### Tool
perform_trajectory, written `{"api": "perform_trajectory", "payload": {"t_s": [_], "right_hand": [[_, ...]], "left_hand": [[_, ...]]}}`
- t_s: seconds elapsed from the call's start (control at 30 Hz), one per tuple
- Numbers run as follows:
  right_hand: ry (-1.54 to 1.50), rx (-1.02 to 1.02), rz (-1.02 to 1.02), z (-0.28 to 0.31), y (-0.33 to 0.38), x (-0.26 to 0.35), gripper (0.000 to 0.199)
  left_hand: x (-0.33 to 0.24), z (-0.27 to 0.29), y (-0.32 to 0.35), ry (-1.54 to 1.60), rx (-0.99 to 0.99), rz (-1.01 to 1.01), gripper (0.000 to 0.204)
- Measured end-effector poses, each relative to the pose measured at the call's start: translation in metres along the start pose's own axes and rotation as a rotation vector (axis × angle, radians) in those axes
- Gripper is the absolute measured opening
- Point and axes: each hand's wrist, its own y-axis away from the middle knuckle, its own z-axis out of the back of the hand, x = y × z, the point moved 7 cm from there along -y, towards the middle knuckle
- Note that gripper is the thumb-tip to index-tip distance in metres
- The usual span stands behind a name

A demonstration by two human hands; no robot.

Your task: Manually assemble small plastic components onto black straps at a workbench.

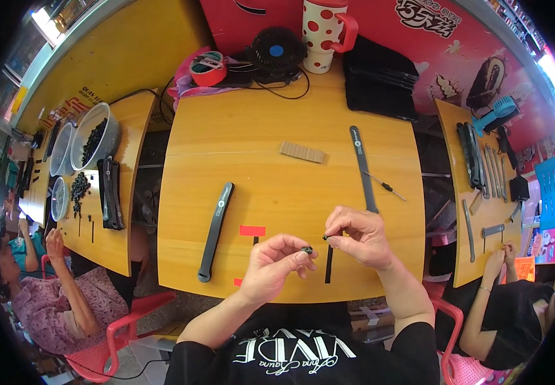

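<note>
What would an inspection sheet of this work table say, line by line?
Surface: yellow wooden table, bare in the middle.
Job's things: left hand pinches a small black part; right hand pinches a thin black rod.
Clutter: black straps, screwdriver, ridged tan pad, red tape, spotted mug.
Fingers: both hands closed on parts.
Cables: black cord by the small fan.
Surroundings: seated people at side tables.

Taking the yellow counter [258, 147] as landmark: a small red rectangular label [252, 230] lies flat near its front edge, and a smaller red label [237, 282] sits at the very front edge. Behind its far edge hangs a large red banner [431, 38] with white lettering and ice-cream pictures. On a side counter to its left is printed red lettering [75, 102].
</note>
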Motion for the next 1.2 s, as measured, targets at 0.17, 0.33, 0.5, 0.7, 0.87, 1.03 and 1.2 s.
{"api": "perform_trajectory", "payload": {"t_s": [0.17,0.33,0.5,0.7,0.87,1.03,1.2], "right_hand": [[0.096,0.08,0.059,-0.013,0.0,0.003,0.013],[0.132,0.097,0.05,-0.014,0.0,-0.002,0.016],[0.144,0.107,0.061,-0.015,-0.001,-0.002,0.016],[0.163,0.087,-0.009,-0.014,-0.001,-0.006,0.014],[0.114,0.095,-0.077,-0.014,0.002,-0.011,0.012],[0.141,0.116,-0.081,-0.019,0.001,-0.01,0.011],[0.167,0.076,-0.02,-0.018,0.0,-0.01,0.012]], "left_hand": [[0.012,0.007,-0.005,0.065,-0.018,0.022,0.013],[0.013,0.003,-0.009,0.097,0.005,0.044,0.014],[0.013,0.006,-0.01,0.089,-0.019,0.024,0.013],[0.009,0.007,-0.01,0.021,-0.042,-0.028,0.012],[0.009,0.006,-0.009,0.014,-0.032,-0.029,0.012],[0.009,0.008,-0.009,-0.016,-0.074,-0.055,0.012],[0.01,0.01,-0.009,-0.055,-0.106,-0.114,0.014]]}}
